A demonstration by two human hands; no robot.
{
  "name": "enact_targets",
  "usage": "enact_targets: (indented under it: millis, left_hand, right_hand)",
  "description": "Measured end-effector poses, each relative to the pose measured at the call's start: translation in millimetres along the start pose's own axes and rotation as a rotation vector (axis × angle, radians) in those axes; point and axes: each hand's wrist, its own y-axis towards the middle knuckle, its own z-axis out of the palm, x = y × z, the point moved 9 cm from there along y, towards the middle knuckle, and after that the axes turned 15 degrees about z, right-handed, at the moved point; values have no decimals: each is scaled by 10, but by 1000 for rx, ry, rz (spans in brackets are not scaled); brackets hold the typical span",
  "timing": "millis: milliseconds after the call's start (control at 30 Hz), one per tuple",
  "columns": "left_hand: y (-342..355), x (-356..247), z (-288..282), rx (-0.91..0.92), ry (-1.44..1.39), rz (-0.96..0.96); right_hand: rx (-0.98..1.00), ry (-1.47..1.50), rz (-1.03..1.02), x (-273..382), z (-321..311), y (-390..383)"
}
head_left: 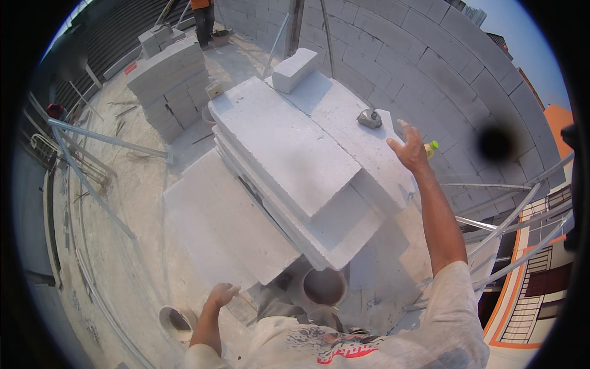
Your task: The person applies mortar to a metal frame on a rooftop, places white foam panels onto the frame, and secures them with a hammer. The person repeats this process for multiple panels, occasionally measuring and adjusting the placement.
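Observation:
Pale aerated-concrete blocks (289, 144) lie stacked in front of me, with a smaller block (295, 70) on top at the far end. My right hand (410, 147) is open at the right side of the stack, thumb apart from the fingers and nothing in it. Near it are a small grey object (369, 119) of unclear kind on a block and a bottle with a green cap (431, 147). My left hand (224, 295) is low at the near edge of a lower slab (224, 215). Its fingers are curled, and what they may hold is hidden.
A bucket (324, 287) stands close by my legs, another (178, 321) at lower left. More blocks (169, 89) are piled at far left. Metal braces (110, 140) cross the left side, others (504, 227) the right. A block wall (399, 55) runs behind; a person (203, 21) stands far off.

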Motion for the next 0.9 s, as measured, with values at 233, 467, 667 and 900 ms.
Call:
enact_targets:
  millis: [233,467,667,900]
  left_hand:
    - [-299,-481,-333,-71,-92,-11]
    - [166,-1498,97,407,-80,232]
    - [211,-2663,583,826,-164,482]
    - [-169,-3572,2310,1216,-139,772]
  right_hand:
    - [181,-148,52,239,1150,875]
    - [-60,-87,-12,18,634,-62]
    - [170,1512,799,-885,-42,-2956]
    - [129,1188,1367,-925,-103,-5816]
